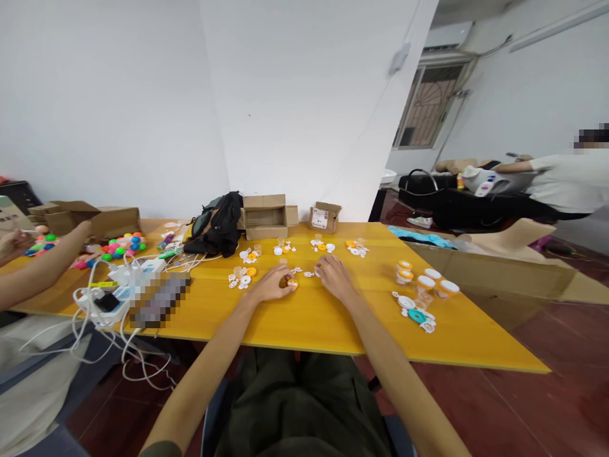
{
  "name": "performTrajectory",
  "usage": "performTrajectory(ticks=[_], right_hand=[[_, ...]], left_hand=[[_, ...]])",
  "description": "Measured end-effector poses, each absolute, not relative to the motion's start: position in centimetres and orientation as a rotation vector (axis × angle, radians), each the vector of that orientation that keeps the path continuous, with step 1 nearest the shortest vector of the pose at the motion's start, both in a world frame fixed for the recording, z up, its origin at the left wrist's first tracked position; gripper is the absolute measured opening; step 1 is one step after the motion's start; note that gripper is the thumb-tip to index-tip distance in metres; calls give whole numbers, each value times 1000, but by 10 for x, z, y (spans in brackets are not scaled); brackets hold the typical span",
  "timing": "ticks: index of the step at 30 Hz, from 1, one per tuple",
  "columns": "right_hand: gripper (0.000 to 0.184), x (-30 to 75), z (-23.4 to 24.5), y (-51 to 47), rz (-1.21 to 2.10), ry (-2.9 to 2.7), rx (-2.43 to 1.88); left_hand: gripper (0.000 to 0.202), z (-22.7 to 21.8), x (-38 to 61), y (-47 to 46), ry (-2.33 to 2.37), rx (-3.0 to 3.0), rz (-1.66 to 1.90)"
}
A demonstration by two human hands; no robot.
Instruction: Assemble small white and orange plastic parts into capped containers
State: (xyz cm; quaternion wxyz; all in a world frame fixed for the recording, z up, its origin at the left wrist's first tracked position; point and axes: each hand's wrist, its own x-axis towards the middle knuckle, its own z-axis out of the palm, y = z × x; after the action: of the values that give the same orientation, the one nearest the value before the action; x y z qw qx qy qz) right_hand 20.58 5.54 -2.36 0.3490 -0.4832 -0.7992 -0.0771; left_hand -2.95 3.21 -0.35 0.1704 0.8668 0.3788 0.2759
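Observation:
My left hand [273, 285] is low over the middle of the yellow table, thumb and fingers closed around an orange ring-shaped lid [292, 285] with white in its centre. To its right, my right hand [334, 277] curls its fingers down at the tabletop on a small white plastic piece [318, 271], mostly hidden by the fingers. Between the hands lies a flat white openwork piece [309, 274]. A clear plastic cup [283, 261] stands just beyond my left hand. Left of that hand is a cluster with an orange ring [251, 272] and a white disc [245, 280].
Several orange-and-white lidded cups [425, 283] stand at the right, near a teal ring [417, 315]. More part clusters lie farther back, before cardboard boxes [265, 231] and a black backpack [223, 222]. Power strips with cables [118, 292] and another person's arm [45, 276] are at left.

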Motion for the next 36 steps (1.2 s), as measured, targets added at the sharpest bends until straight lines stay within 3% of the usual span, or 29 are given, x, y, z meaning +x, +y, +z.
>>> performTrajectory(ticks=[12,23,28,36], right_hand=[[4,218,-22,57,74,-2107,-1297],[33,175,-1,39,989,-1795,-880],[45,171,-5,42,1199,-1654,-906],[44,167,-9,42,1264,-1584,-921]], left_hand=[[14,-5,-30,34,1078,2454,780],[17,-4,-30,35,1079,2478,743],[15,-4,-29,36,1080,2464,741],[14,-5,-29,36,1083,2446,762]])
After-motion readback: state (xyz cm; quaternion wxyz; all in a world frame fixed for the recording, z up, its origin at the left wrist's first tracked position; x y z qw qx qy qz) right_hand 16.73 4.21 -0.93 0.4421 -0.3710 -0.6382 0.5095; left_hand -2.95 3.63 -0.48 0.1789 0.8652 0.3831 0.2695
